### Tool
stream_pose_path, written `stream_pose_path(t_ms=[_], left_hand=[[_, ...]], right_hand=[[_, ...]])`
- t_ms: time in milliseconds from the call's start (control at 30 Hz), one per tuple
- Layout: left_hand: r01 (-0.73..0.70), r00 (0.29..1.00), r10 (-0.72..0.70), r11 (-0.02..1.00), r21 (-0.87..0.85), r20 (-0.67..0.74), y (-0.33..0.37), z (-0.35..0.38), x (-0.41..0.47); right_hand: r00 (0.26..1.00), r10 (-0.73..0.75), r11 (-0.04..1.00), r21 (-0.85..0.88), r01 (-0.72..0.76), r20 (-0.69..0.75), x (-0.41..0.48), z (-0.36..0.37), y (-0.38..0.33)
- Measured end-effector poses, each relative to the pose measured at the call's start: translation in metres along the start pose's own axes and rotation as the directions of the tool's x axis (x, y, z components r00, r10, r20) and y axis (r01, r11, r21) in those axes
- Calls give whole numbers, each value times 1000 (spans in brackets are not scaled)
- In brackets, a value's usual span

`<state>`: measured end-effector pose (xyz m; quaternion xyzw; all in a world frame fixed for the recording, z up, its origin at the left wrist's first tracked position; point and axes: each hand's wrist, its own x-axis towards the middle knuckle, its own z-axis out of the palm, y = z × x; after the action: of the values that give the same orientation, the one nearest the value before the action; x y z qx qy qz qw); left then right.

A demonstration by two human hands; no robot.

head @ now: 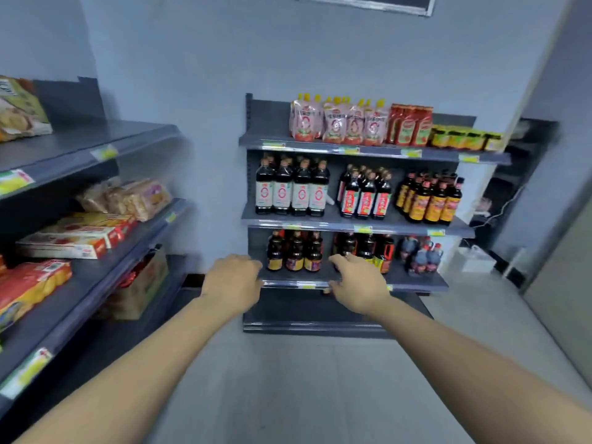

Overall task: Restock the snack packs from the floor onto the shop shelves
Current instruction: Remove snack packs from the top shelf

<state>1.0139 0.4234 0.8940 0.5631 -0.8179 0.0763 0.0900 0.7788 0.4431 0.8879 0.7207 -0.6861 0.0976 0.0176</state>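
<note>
Both my arms stretch forward over the grey floor (304, 379). My left hand (232, 282) and my right hand (360, 283) hang in the air with loosely curled fingers and hold nothing. Snack packs lie on the dark shelf unit at my left (96, 283): red and orange packs (28, 285) on the lower shelf, flat red and white boxes (73, 241) and clear bread packs (134, 197) on the middle shelf, a yellow-green bag (19, 110) on top. No snack pack shows on the floor.
Straight ahead stands a second shelf unit (352, 219) with sauce pouches (339, 123) on top and dark bottles (291, 190) on the two shelves below. A cardboard box (141, 283) sits low beside the left unit. A doorway opens at the far right.
</note>
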Motion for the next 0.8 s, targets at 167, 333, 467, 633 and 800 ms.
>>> stream_pose_path(t_ms=[167, 333, 467, 633, 800], left_hand=[[-85, 994, 89, 994, -72, 56, 86, 47, 60], [-194, 974, 201, 978, -74, 100, 158, 87, 120], [-274, 947, 288, 955, -112, 142, 214, 121, 171], [-391, 891, 417, 906, -162, 178, 284, 166, 236], [-478, 820, 515, 856, -195, 252, 344, 210, 302]], right_hand=[[987, 156, 988, -11, -156, 38, -6, 17, 108], [947, 306, 952, -17, -306, 93, -9, 32, 196], [907, 403, 915, -20, -404, 123, -5, 50, 258], [837, 518, 854, -50, -518, 174, 13, 77, 332], [749, 615, 786, -112, -608, 247, 36, 96, 404]])
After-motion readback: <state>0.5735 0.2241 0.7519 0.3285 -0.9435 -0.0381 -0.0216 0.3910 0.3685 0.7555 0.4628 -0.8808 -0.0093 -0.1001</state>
